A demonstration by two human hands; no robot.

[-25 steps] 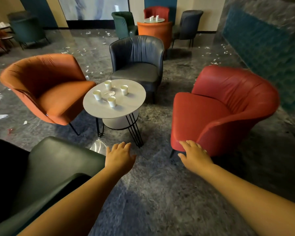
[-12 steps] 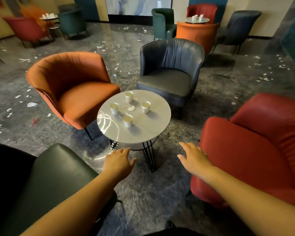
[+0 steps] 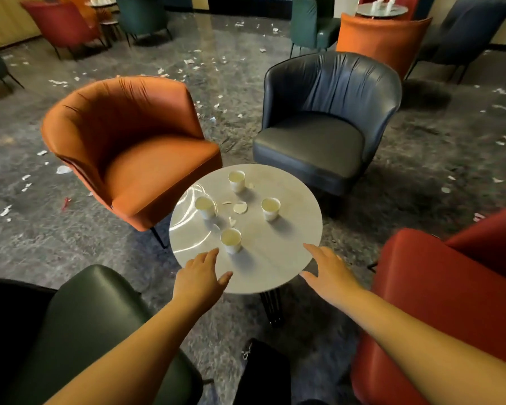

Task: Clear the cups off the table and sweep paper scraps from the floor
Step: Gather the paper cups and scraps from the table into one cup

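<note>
Cups stand on the round table [image 3: 289,258], four of them, small and white: the nearest cup [image 3: 231,240] just ahead of the left hand [image 3: 200,277], a left cup [image 3: 204,207] towards the orange armchair [image 3: 129,147], a right cup [image 3: 270,209] and a far cup [image 3: 236,180] towards the dark blue armchair [image 3: 324,121]. They look like thin paper cups, so they are probably very light, easily tipped and easily crushed; a soft hold around the side wall, below the rim, seems best, and they could likely be nested one in another. The tabletop looks smooth and glossy, so a nudged cup may slide. Both hands hold nothing: the left hand hovers over the near edge with its fingers spread and relaxed, and the right hand [image 3: 329,271] reaches over the edge beside the red armchair [image 3: 450,302], fingers straight. Whether the cups hold any liquid cannot be made out, so a spill cannot be ruled out. Torn paper bits [image 3: 240,207] lie among the cups, and paper scraps [image 3: 192,61] litter the floor [image 3: 41,244] beyond the chairs. No broom or bin is in view, and most of the table's legs are hidden under its top.
</note>
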